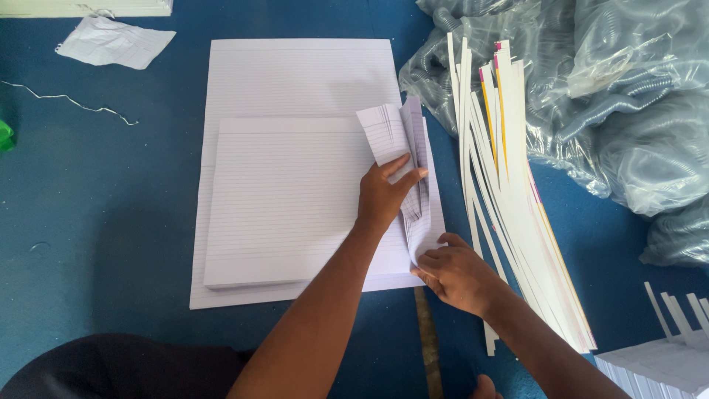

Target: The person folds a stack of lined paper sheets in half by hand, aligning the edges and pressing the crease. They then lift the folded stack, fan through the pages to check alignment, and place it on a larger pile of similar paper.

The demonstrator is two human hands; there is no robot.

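Note:
A thick stack of lined white paper (pixel 284 199) lies on a larger sheet of lined paper (pixel 303 74) on the blue surface. My left hand (pixel 384 196) presses on the stack's right side, fingers spread over a bunch of sheets (pixel 395 129) that are bent upward. My right hand (pixel 454 273) pinches the lower right corner of those lifted sheets between thumb and fingers.
A fan of long white paper strips (pixel 502 185) lies right of the stack. Clear plastic bags of coiled binding spirals (pixel 613 96) fill the upper right. A crumpled paper (pixel 114 42) and a thin wire (pixel 74 103) lie at upper left. More paper stacks (pixel 665 362) sit at lower right.

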